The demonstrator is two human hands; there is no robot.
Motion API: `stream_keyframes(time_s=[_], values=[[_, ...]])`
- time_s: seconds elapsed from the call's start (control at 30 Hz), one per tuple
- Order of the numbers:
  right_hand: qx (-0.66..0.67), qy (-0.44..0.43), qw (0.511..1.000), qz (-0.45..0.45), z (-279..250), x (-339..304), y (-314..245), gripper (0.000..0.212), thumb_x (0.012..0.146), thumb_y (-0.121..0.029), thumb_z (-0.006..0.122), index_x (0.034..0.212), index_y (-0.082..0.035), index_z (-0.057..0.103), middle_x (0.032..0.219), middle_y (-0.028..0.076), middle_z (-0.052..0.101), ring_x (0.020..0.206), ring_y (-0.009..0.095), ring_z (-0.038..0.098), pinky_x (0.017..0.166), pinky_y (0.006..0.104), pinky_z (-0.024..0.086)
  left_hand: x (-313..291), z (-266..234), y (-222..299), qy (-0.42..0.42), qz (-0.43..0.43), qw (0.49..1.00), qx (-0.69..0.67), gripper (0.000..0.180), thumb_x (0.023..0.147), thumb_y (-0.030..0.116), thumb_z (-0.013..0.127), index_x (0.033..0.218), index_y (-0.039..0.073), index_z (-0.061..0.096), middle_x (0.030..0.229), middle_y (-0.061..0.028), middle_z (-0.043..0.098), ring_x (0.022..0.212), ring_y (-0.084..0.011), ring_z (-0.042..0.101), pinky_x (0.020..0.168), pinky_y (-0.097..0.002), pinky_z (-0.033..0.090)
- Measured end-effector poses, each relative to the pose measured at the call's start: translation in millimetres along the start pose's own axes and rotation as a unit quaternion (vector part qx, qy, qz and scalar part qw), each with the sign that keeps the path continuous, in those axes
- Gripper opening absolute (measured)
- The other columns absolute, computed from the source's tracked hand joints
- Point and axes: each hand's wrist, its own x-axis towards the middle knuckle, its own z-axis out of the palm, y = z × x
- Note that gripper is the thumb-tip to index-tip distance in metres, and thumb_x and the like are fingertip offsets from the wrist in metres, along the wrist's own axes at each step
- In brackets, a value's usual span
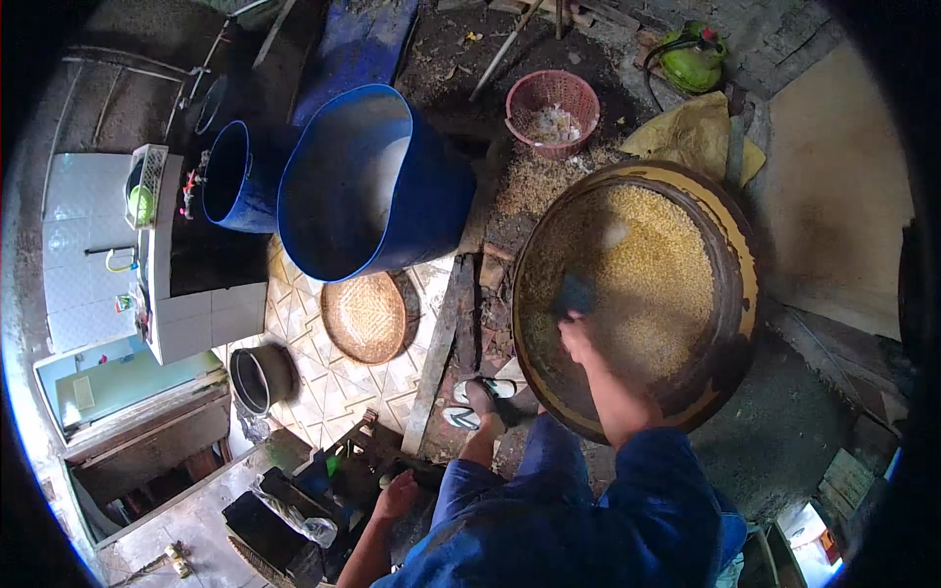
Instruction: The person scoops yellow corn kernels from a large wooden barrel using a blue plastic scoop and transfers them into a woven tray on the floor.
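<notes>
A large round vat [737,230] with a chipped brown and yellow rim stands before me on the right. Pale yellow soybeans or similar grains [657,279] fill much of it. My right hand [576,338] reaches over the vat, closed on a dark blue-grey flat scraper [575,295] at the left side of the grains. Motion blurs the scraper's edge. A whitish patch, perhaps steam or foam, shows beyond it. At lower left my left hand [397,495] hangs beside my leg, near dark clutter; its fingers are too unclear to read.
A big blue tub [431,196] and a smaller blue barrel [227,176] stand at left. Near them are a woven round tray [364,318] and a dark pot [257,380] on tiles. Beyond the vat sit a red basket [554,110] and a green gas cylinder [691,67].
</notes>
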Motion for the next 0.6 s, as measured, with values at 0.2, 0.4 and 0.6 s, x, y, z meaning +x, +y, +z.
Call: stream_keyframes(time_s=[0.2, 0.4, 0.6], values=[[0.140, -0.155, 0.977, 0.043, -34, -53, -18, 0.017, 0.079, -0.018, 0.060, 0.091, -0.015, 0.049, 0.063, -0.001, 0.047, 0.040, 0.006, 0.038, 0.030, 0.0184, 0.025, -1, -12, 24, 0.018, 0.056, 0.997, 0.051, 0.048, 0.083, 0.027, 0.052, 0.124, 0.002, 0.043, 0.118, -0.0141, 0.052, 0.109, -0.0211, 0.050, 0.090, -0.0302, 0.039], [0.200, -0.187, 0.962, 0.021, -57, -116, -26, 0.016, 0.080, -0.019, 0.060, 0.086, -0.015, 0.046, 0.063, -0.002, 0.046, 0.041, 0.003, 0.037, 0.032, 0.0166, 0.025, 13, -17, 0, 0.028, 0.133, 0.990, 0.029, 0.046, 0.082, 0.026, 0.055, 0.120, 0.001, 0.047, 0.104, -0.0092, 0.059, 0.099, -0.0152, 0.053, 0.084, -0.0265, 0.041], [0.221, -0.158, 0.962, -0.037, -77, -173, -36, 0.015, 0.081, -0.018, 0.058, 0.091, -0.014, 0.047, 0.066, -0.001, 0.048, 0.042, 0.004, 0.039, 0.032, 0.0176, 0.027, 25, -6, -23, 0.060, 0.153, 0.985, 0.054, 0.046, 0.081, 0.028, 0.055, 0.118, 0.002, 0.049, 0.113, -0.0145, 0.056, 0.104, -0.0221, 0.053, 0.087, -0.0310, 0.041]])
